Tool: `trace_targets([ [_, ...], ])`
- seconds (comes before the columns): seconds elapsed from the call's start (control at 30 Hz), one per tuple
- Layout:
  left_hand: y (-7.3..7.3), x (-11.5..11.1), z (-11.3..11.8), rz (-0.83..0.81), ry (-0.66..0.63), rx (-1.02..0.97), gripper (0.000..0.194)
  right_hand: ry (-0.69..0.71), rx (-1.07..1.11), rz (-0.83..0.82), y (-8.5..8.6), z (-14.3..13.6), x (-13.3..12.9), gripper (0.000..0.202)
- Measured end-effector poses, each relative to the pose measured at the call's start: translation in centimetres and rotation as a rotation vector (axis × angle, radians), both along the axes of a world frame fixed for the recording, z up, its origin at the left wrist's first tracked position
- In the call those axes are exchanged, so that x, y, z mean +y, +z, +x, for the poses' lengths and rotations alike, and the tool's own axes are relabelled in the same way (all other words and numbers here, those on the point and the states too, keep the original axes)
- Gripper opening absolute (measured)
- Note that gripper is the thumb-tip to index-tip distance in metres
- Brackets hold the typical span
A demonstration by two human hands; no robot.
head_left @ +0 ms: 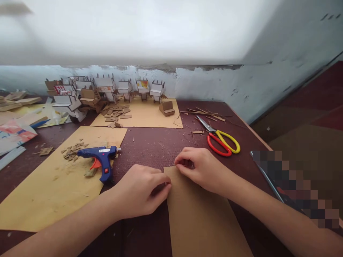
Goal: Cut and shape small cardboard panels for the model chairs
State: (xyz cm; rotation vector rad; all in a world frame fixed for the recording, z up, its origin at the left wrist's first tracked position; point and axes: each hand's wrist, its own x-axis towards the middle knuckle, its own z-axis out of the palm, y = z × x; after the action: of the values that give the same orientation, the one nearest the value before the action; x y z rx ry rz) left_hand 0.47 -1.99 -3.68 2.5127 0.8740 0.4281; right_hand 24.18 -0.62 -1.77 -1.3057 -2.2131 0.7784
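A long brown cardboard sheet [199,221] lies on the dark red table [144,142], its near end running out at the bottom of the view and its far-left corner showing between the two hands. The left hand [143,189] comes in from the left, fingers curled and thumb drawn in close to the fingertips, right at the sheet's left edge just below that corner; whether it grips the edge or only rests against it, I cannot tell. The right hand [199,166] reaches over the sheet from the right, its fingertips at the far edge and its wrist above the right side. Its thumb and forefinger come nearly together, with something thin and pale at their tips, too small to make out, so I cannot tell whether it is held. Just beyond the right hand lie scissors [212,131] with one red and one yellow handle, blades pointing away. Near the left hand, a blue glue gun [103,157] lies on its side, partly over a yellow sheet [53,192] and beside small cardboard pieces [73,151]. Small chair-like models [105,85] stand well apart from both hands, near the wall [203,85].
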Motion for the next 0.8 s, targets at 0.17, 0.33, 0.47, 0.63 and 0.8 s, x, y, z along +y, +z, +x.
trace_targets([
  [0.17,0.3,-0.3,-0.2,-0.032,-0.030,0.081,0.023,0.077,0.069,0.021,-1.8,-0.1,0.1,0.016],
  [0.33,0.6,-0.4,-0.5,-0.072,-0.034,0.114,0.023,0.107,0.112,0.048,-2.9,0.1,0.1,0.015],
  [0.47,0.7,-0.7,-0.5,-0.090,-0.020,0.109,0.023,0.104,0.123,0.056,-3.1,0.0,0.0,0.014],
  [0.63,0.6,-0.7,-0.3,-0.073,-0.027,0.106,0.023,0.070,0.119,0.051,-3.0,0.0,0.0,0.015],
  [0.8,0.8,-0.9,-0.2,-0.018,-0.021,0.060,0.023,0.080,0.128,0.032,-2.9,0.0,0.0,0.016],
])
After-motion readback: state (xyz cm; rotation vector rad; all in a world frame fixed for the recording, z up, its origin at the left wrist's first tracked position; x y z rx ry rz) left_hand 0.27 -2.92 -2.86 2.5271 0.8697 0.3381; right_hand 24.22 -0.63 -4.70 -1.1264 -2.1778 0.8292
